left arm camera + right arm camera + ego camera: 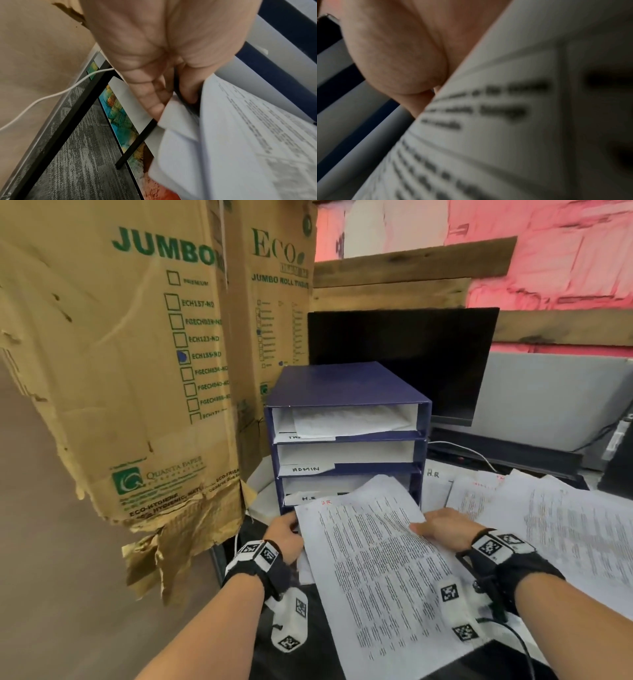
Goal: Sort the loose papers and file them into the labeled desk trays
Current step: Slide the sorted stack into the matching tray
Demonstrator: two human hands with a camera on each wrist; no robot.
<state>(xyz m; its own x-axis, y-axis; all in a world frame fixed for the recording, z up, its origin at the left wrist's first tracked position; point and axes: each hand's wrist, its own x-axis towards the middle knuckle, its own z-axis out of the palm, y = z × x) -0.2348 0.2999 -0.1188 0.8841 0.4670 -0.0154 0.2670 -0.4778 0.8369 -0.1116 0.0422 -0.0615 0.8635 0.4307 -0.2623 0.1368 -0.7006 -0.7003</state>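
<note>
the right hand (399, 51) fills the upper left, its palm heel rounded, with one finger (419, 104) showing just below it and tucked behind the edge of a printed sheet (513, 121). the sheet slants across the lower right, its text blurred. left of the hand run blurred blue tray edges (359, 128).

Both forearms extended forward, wrists banded. Left hand (285, 534) grips left edge of held sheet (373, 570), fingers (154, 106) curled under. Right hand (445, 528) pinches right edge, thumb on top.
</note>
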